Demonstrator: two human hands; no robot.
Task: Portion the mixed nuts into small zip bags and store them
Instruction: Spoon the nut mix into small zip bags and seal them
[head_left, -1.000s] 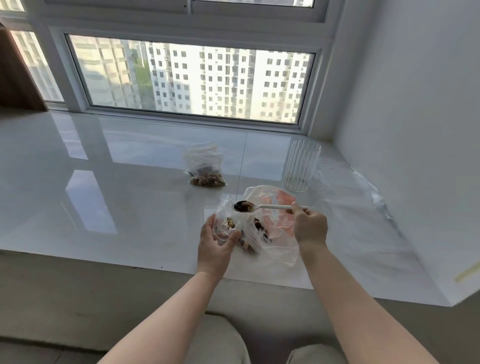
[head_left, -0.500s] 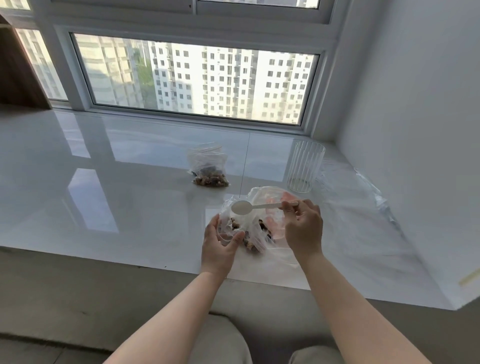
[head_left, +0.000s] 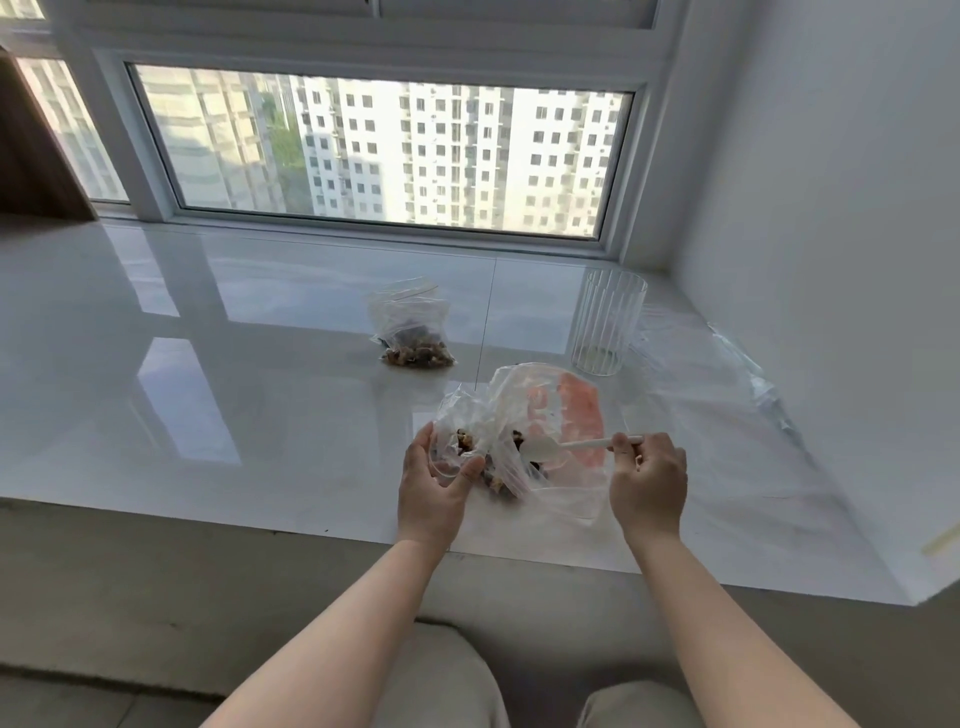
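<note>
- Near the front edge of the white glossy surface (head_left: 208, 395), the left hand (head_left: 434, 488) holds the small zip bag (head_left: 462, 441), thumb and fingers curled round its crumpled mouth; the bag's outline is hard to tell from the larger clear bag (head_left: 550, 426) overlapping it.
- Mixed nuts (head_left: 498, 480) show only as dark lumps through the plastic, and which bag each lump lies in cannot be told.
- Pinched by its handle in the right hand (head_left: 647, 480), the white plastic spoon (head_left: 561, 447) has its bowl down inside the larger bag; a second ago it sat loaded above the small bag, then half a second ago appeared empty.
- Behind them, well apart, a filled zip bag (head_left: 413, 332) lies on the surface, and a ribbed clear cup (head_left: 608, 327) stands to the right.
- Loose clear plastic (head_left: 748, 374) trails along the right wall, its edges faint.
- Open surface stretches left and toward the window (head_left: 384, 150); the front edge runs just beneath both wrists.
</note>
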